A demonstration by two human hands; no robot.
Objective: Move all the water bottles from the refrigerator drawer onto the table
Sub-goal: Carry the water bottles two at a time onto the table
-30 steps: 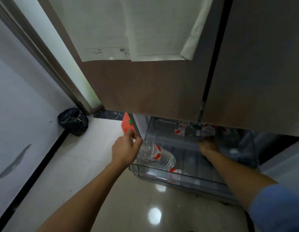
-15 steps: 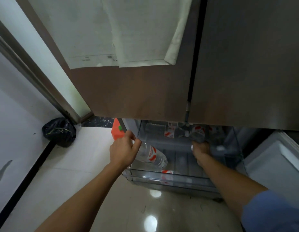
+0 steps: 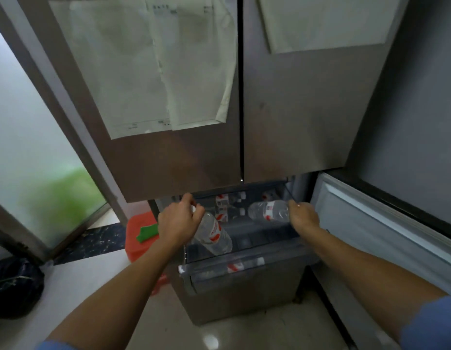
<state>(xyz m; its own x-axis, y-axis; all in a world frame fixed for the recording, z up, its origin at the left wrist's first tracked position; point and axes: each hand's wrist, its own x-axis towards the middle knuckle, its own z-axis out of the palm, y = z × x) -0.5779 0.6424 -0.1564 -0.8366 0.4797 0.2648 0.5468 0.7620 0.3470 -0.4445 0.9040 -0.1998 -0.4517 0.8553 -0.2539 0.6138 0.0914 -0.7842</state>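
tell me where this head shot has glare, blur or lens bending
Head view: a bright glare spot sits on the glossy pale floor tile; the brown refrigerator doors splay outward, wide-angle bending; the green patch behind the frosted glass panel is smeared; the clear plastic drawer is dim, yet the red-labelled clear bottles in the left hand and right hand read clearly.

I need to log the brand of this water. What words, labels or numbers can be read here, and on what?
Nothing can be read.
Bottle in the left hand, bottle: red and white label, lettering blurred.
Bottle in the right hand, bottle: red mark, print too small.
Papers on the refrigerator door: faint printed lines, unreadable.
Bottles at the back of the drawer: red and white labels, blurred.
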